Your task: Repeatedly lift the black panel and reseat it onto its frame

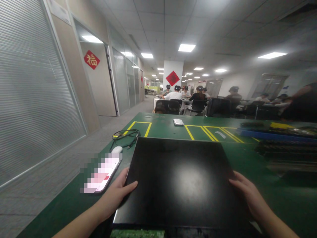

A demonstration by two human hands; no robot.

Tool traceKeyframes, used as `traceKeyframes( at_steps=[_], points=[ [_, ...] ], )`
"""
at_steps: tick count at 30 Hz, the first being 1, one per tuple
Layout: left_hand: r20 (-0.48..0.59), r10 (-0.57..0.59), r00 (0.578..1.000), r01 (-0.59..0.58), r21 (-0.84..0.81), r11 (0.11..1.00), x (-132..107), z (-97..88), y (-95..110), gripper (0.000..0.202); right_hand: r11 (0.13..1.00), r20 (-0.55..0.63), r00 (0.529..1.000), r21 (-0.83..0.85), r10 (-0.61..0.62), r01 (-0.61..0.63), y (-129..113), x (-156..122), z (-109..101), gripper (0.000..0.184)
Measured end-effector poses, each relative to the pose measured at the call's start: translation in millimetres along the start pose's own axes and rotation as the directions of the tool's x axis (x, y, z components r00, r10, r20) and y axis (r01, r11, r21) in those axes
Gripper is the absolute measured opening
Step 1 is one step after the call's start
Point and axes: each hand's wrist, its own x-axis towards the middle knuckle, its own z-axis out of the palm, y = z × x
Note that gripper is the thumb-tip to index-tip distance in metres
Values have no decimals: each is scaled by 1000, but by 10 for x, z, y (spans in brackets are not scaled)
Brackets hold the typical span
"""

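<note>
A large flat black LCD screen panel [158, 198] fills the lower middle of the head view, its surface reflecting a bright patch of light. My left hand [123, 185] grips its left edge, thumb on the front face and the other fingers partly hidden behind. On the opposite edge, my right hand [244, 188] holds it the same way, the fingertips mostly out of sight. Below the panel's near edge, part of a green circuit board [137, 233] shows. Whether the panel touches the green table [61, 208] I cannot tell.
Left of the panel lie a phone [104, 175] with a blurred screen, a white mouse [117, 150] and a coiled black cable [126, 137]. A small hard drive [178, 122] sits farther back. Blurred parts and a blue tray [277, 134] occupy the right. Several people sit beyond.
</note>
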Motion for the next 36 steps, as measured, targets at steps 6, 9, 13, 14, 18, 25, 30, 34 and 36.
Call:
traceKeyframes(
  at_steps=[6,9,13,14,18,25,30,34,36],
  points=[
    [-52,-5,999,6,22,1000,-13,35,29,70,999,1,1000,29,24,-24,3,1,-4,60],
    [-58,11,998,-9,31,999,-8,27,23,71,1000,-16,1000,-3,2,-2,-7,-5,3,56],
    [-54,32,998,-30,39,999,-11,38,26,68,1000,-20,1000,-22,-15,14,-5,-2,-6,45],
    [-57,38,998,-36,37,999,-15,49,29,67,1000,-16,1000,-23,-15,15,-3,-1,-10,44],
    [-70,55,996,-53,23,998,-34,88,38,64,1000,-8,1000,-22,-7,7,0,-4,-17,46],
    [-34,20,999,-20,5,1000,19,-1,-18,75,1000,-41,999,-17,-24,23,-5,-2,13,38],
    [-48,58,997,-58,8,998,20,0,-18,78,1000,-12,1000,15,4,-3,-1,-3,5,50],
    [-56,52,997,-51,15,999,5,20,-1,78,999,-1,1000,38,30,-30,15,6,-14,60],
    [-60,47,997,-46,19,999,7,17,-2,79,998,9,999,47,36,-36,23,9,-18,63]
  ],
)
